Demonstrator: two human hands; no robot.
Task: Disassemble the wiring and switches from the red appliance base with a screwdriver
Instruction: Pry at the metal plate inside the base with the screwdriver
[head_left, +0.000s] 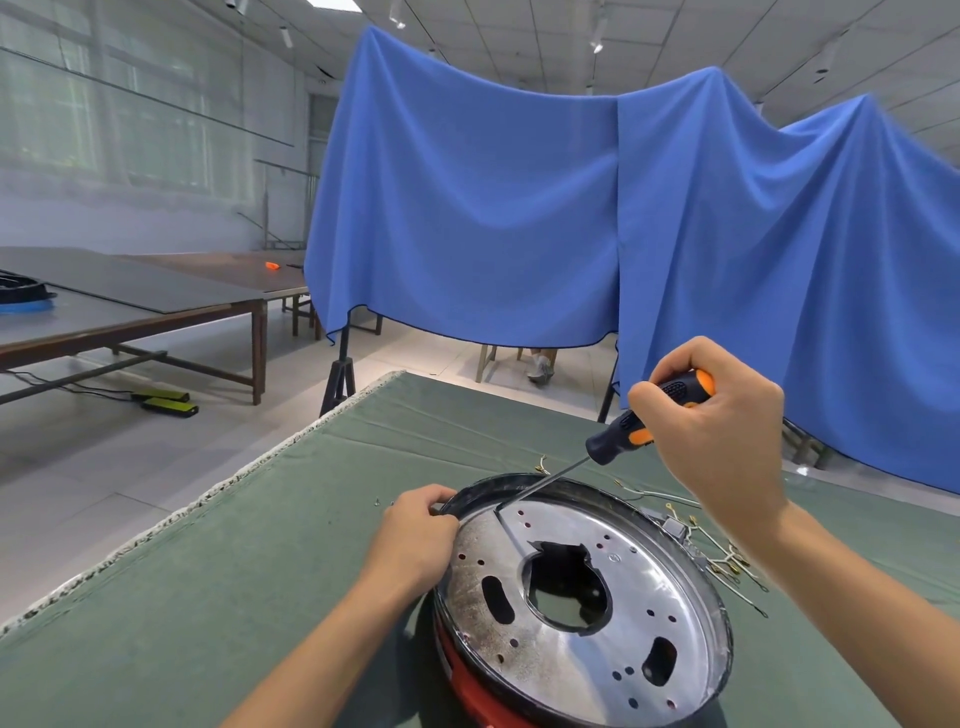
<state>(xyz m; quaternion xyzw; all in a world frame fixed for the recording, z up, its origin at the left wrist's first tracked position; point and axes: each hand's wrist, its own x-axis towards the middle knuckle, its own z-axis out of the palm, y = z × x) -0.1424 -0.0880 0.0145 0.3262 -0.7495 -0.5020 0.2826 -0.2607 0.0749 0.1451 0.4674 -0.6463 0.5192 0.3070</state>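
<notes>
The red appliance base (470, 688) lies on the green table cloth (234, 571), its shiny metal plate (613, 587) with several holes facing up. My left hand (415, 538) grips the base's black rim at the far left. My right hand (722, 431) holds a black and orange screwdriver (644, 418) by the handle. Its shaft slants down to the left and the tip touches the plate just inside the rim. Loose wires with terminals (722, 558) lie on the cloth to the right of the base.
A blue cloth (571, 218) hangs on stands beyond the table. Long tables (130, 306) stand at the left with a black and blue part on one. Yellow and black boxes (166, 402) lie on the floor. A small screw (377, 502) lies left of my left hand.
</notes>
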